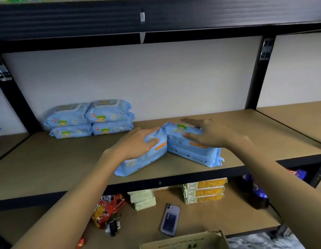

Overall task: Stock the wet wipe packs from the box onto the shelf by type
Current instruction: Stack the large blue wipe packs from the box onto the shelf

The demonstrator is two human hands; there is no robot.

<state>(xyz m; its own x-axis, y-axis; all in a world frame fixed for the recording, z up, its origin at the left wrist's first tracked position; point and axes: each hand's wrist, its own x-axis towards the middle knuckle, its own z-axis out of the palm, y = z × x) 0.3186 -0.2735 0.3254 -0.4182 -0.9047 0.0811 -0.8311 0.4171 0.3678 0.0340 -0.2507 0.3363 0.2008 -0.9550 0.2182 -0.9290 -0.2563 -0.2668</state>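
Observation:
Two blue wet wipe packs lie on the brown shelf board near its front edge, angled toward each other in a V. My left hand grips the left pack, fingers curled over its top end. My right hand rests on the right pack with fingers spread and nearly straight. At the back left of the shelf stands a stack of several matching blue packs, two wide and two high. The cardboard box shows only its top flap at the bottom edge.
Black uprights frame the bay, with another shelf board to the right. On the lower shelf lie a phone, a red snack bag, pale green packets, stacked yellow boxes and a dark purple bag.

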